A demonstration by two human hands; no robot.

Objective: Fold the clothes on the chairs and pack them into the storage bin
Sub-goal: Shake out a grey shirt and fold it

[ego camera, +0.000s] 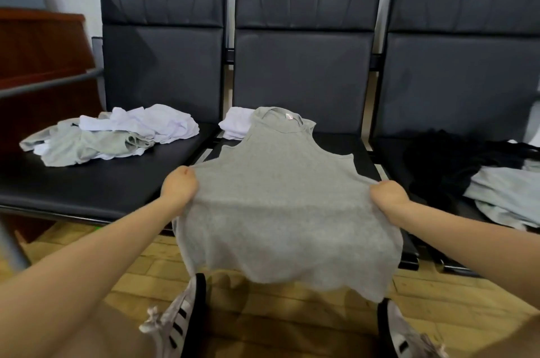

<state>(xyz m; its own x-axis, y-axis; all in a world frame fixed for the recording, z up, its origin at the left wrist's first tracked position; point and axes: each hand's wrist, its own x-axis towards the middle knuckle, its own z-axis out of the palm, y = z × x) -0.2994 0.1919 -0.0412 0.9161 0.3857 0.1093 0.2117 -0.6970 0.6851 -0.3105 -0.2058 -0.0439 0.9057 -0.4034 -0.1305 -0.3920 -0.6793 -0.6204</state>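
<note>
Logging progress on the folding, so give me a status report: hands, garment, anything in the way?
Left hand and right hand each grip a side of the grey tank top. Top spread over the middle seat, unfolded. Nothing blocking.

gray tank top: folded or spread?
Spread. The gray tank top lies in one layer over the middle seat, left hand and right hand gripping its sides.

left grip (pixel 178 186) clenched, right grip (pixel 388 193) clenched

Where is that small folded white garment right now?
In the head view, the folded white garment lies at the back left corner of the middle chair's seat, just left of the neck of the grey tank top.
</note>
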